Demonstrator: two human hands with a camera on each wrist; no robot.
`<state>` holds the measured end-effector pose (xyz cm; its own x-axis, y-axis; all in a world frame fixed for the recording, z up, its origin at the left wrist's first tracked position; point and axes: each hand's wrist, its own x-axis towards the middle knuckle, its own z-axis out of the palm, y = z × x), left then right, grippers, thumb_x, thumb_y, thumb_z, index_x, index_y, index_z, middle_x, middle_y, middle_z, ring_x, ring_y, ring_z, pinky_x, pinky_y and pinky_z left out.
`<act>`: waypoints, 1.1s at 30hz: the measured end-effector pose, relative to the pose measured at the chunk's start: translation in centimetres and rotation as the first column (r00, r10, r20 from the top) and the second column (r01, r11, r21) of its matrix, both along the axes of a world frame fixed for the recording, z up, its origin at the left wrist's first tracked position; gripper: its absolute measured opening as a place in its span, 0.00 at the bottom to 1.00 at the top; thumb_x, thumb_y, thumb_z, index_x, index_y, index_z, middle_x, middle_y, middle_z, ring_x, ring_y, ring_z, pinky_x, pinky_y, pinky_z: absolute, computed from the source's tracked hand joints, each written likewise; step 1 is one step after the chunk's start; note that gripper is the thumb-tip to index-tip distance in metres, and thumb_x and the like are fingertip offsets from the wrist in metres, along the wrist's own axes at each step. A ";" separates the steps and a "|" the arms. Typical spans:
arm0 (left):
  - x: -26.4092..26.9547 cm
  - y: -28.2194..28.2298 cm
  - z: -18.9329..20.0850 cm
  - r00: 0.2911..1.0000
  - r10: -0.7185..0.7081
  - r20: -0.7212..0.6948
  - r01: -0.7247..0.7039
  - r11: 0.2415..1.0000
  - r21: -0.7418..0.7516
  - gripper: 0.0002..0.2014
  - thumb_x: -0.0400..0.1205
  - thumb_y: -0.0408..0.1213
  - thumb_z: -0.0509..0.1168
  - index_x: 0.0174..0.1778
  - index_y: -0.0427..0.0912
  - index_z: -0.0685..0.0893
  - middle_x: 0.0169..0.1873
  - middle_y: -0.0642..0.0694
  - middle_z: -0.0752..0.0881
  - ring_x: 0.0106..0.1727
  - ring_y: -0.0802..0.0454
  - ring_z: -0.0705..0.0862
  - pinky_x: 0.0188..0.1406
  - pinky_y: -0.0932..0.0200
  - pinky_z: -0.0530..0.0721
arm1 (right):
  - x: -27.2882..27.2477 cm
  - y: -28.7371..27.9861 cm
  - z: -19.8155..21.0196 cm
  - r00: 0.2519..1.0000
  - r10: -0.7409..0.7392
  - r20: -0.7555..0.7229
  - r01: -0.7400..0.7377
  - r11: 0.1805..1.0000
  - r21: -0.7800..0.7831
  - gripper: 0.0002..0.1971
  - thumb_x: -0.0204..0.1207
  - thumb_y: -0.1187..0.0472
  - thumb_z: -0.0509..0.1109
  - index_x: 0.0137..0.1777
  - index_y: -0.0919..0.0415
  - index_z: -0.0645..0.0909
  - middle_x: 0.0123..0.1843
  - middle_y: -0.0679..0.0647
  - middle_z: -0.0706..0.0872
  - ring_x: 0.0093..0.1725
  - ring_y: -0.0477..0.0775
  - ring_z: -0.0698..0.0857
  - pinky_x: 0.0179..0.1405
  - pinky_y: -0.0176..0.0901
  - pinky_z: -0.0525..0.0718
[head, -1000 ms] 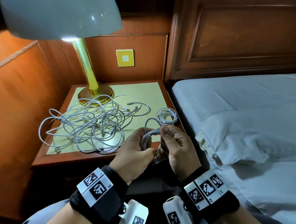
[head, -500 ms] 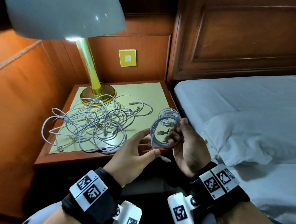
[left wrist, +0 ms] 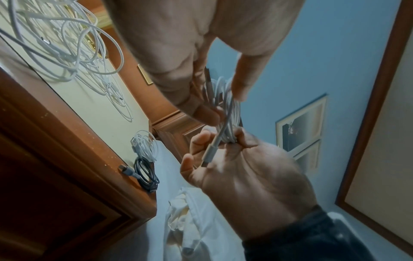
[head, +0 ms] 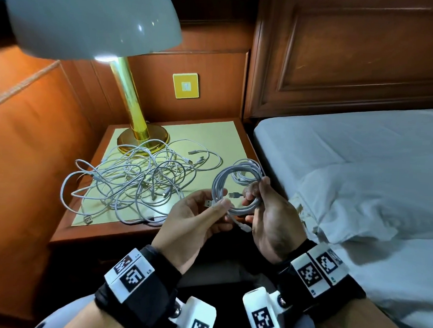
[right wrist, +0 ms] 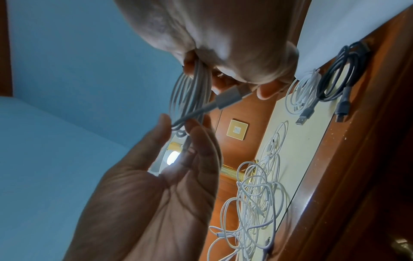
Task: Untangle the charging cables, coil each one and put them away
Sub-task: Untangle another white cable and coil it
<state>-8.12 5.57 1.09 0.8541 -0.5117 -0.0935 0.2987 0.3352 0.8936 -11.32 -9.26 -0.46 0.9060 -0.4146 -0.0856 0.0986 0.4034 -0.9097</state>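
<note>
Item 1, coiled white cable (head: 236,187): held up between your two hands, above the near right corner of the nightstand (head: 141,232). Your right hand (head: 270,216) has its fingers curled round the right side of the coil, clamping the loops together. Your left hand (head: 195,220) pinches the left side of the coil between thumb and fingers; the remaining fingers lie fairly straight. One plug end (head: 235,195) sticks into the middle of the loop, just left of your right-hand grip; another plug (head: 243,226) hangs just below the coil.

Item 2, tangled white cables (head: 134,179): a loose heap on the nightstand top, left of your left hand and apart from it, reaching back to the lamp base (head: 144,138).

Item 3, small white coil (right wrist: 301,93) and dark coil (right wrist: 342,74): lying side by side at the nightstand's edge next to the bed (head: 361,159), beyond your right hand in the right wrist view.
</note>
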 end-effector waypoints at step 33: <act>1.3 1.1 0.1 0.935 0.132 0.328 -0.226 0.937 0.266 0.19 0.80 0.31 0.70 0.68 0.37 0.82 0.51 0.43 0.93 0.57 0.51 0.91 0.55 0.54 0.87 | -1.5 -1.3 1.0 0.997 0.073 -0.026 -0.074 0.800 -0.596 0.09 0.87 0.60 0.64 0.62 0.54 0.82 0.37 0.52 0.88 0.26 0.47 0.79 0.28 0.35 0.80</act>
<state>-6.83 6.63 1.23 0.9399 -0.3363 0.0597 -0.0399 0.0655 0.9971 -12.82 -10.61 0.57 0.9360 -0.3162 0.1548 0.0892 -0.2126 -0.9731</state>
